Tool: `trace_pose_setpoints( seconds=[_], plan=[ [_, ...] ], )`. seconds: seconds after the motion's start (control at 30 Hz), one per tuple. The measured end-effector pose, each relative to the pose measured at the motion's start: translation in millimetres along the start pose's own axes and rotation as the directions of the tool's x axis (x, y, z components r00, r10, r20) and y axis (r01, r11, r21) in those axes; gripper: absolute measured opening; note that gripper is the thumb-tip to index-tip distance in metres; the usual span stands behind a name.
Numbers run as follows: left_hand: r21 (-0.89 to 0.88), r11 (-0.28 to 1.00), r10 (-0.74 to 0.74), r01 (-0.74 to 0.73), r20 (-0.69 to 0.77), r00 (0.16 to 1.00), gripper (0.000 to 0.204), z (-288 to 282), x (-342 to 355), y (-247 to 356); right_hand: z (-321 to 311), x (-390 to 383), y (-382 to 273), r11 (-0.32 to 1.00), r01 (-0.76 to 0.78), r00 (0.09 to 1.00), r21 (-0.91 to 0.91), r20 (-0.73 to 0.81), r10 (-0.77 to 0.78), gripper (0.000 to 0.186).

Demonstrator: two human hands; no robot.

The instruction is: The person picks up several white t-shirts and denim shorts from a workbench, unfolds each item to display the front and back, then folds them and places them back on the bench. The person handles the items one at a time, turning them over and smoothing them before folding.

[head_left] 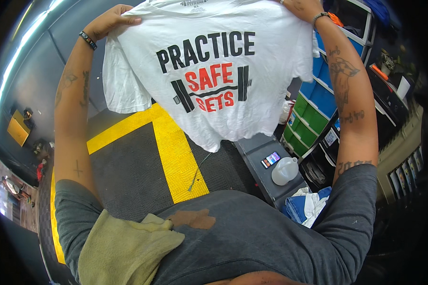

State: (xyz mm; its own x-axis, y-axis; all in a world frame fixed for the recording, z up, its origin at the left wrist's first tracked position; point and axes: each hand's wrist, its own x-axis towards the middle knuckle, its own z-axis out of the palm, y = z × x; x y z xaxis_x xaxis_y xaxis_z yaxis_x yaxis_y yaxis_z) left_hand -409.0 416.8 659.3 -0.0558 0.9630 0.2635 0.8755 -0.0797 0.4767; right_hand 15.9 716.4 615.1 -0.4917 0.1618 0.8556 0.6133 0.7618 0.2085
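Observation:
A white short-sleeved T-shirt (pixel 266 109) hangs spread out in front of me, with large black and red lettering around a barbell graphic. My left hand (pixel 116 23) grips its shoulder at the upper left, thumb over the fabric. My right hand (pixel 299 10) holds the other shoulder at the top, partly cut off by the frame edge. The shirt's hem droops over the floor. A yellow-green cloth (pixel 119 247) is draped at the left of my grey-shirted torso.
A grey bench (pixel 252 156) at the right bears a phone (pixel 270 159), a translucent jug (pixel 284 171) and folded clothes (pixel 306 204). Blue and green drawers (pixel 304 123) and black units stand beyond. Black and yellow floor tiles (pixel 133 171) lie below, crossed by a thin cord.

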Motion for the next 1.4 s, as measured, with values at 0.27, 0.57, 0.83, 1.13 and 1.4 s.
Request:
trace_pose_setpoints(
  seconds=[0.27,0.57,0.83,1.13,1.4],
  plan=[
    [0.299,0.951,-0.037,0.08,-0.149,0.988,0.041,-3.1,-13.6,-4.5,10.5,-6.5,24.2,0.999,0.019,0.996,-0.048,-0.085,-0.023,0.043],
    [-0.017,0.986,-0.164,0.165,-0.245,0.955,0.046,-16.3,-15.7,-13.9,15.3,-3.7,33.2,0.975,-0.145,0.988,0.166,0.071,0.135,0.06],
    [0.111,0.99,0.095,-0.085,-0.091,0.991,0.052,-36.4,-23.2,-20.5,1.9,-11.9,45.7,0.995,0.04,0.998,-0.087,0.048,-0.036,0.056],
    [0.354,0.935,0.032,0.014,-0.123,0.992,0.044,-59.6,-24.2,-24.4,-42.3,-25.0,17.4,0.855,0.098,0.976,-0.51,0.217,0.018,0.056],
    [0.137,0.99,0.028,0.017,-0.321,0.947,0.045,-61.9,-58.7,-52.2,-102.4,-36.3,-23.8,0.957,-0.28,0.96,0.072,0.015,0.28,0.058]
  ],
)
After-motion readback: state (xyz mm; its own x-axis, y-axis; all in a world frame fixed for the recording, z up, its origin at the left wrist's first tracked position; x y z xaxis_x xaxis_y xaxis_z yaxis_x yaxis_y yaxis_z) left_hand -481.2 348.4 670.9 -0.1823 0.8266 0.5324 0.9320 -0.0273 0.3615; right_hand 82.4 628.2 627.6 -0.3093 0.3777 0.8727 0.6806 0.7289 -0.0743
